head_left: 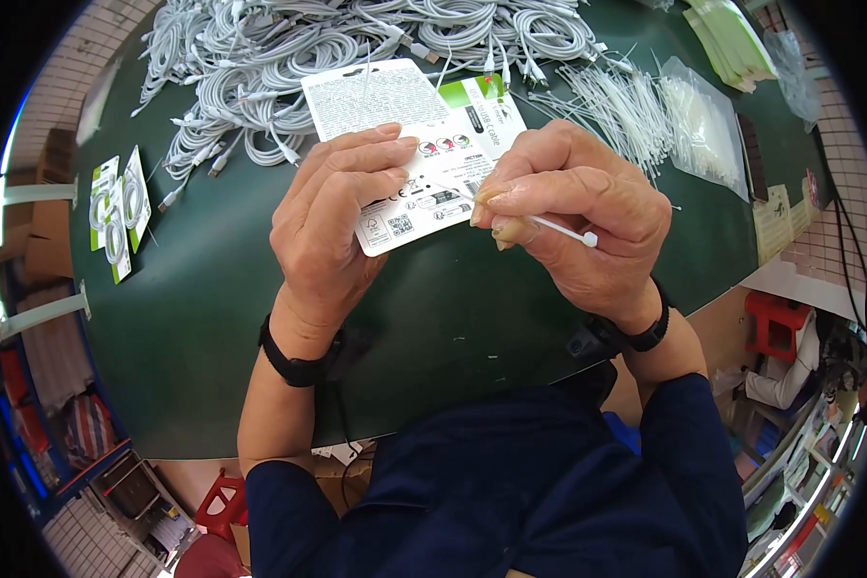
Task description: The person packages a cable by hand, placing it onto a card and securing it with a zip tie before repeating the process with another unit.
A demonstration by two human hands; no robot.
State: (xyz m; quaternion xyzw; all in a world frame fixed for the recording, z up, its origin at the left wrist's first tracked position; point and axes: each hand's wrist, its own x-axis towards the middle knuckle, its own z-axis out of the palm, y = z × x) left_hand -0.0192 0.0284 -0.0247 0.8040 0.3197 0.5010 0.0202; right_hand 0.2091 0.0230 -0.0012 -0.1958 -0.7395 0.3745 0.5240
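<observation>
My left hand (pixel 323 217) is closed on a white printed packaging card (pixel 380 96), with its fingertips lying over the card's face. The card is tilted above the table, and its printed back is turned up. In my right hand (pixel 592 217) a white cable tie (pixel 588 239) is pinched between thumb and fingers. The tie's head sticks out on the right; its thin tail points over the card. Behind the held card lies a green and white card (pixel 496 120), partly covered. Whether a cable sits beneath the held card is hidden.
A big heap of coiled white cables (pixel 289 72) covers the far side of the green table (pixel 202 356). Loose cable ties (pixel 617 116) and a plastic bag of them (pixel 703 125) lie at the far right, near stacked green cards (pixel 727 43). Carded cables (pixel 116 212) rest at left.
</observation>
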